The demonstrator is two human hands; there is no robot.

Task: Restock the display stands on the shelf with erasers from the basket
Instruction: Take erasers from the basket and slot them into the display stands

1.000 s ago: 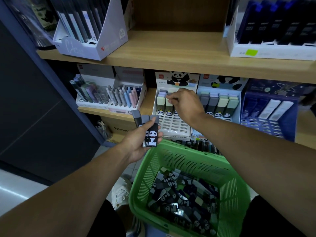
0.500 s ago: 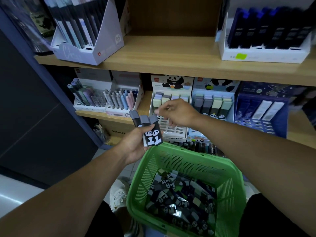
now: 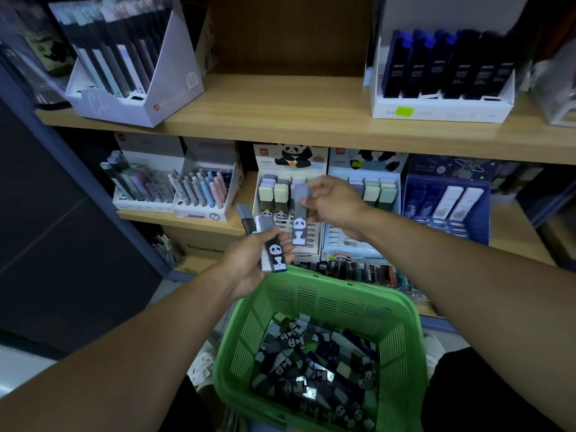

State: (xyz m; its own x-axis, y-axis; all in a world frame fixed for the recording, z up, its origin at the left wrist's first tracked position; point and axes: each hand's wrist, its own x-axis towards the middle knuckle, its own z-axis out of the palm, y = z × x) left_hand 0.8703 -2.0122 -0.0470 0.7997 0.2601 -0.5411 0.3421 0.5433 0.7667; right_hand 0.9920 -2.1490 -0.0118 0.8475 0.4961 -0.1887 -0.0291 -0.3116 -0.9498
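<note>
One long grey eraser in a panda-printed sleeve (image 3: 300, 217) hangs upright from the right hand (image 3: 333, 203), whose fingertips pinch its upper end, leaving the lower end free, apparently so it can be dropped straight into a slot. It sits just in front of the white panda-topped cardboard display stand (image 3: 288, 194) on the lower wooden shelf (image 3: 215, 220), where a back row of pale green and lilac erasers stands and the front slots look unfilled. The left hand (image 3: 249, 263) curls around a small fan of spare dark panda erasers (image 3: 270, 244), held close beside the stand as a ready supply, judging by their position. A second panda stand (image 3: 367, 194) sits touching the first on its right, with more erasers in its back row. Below both hands, the green slotted plastic basket (image 3: 314, 294) holds a loose heap of the same erasers, near enough for quick refills. Pen displays flank the stands.
</note>
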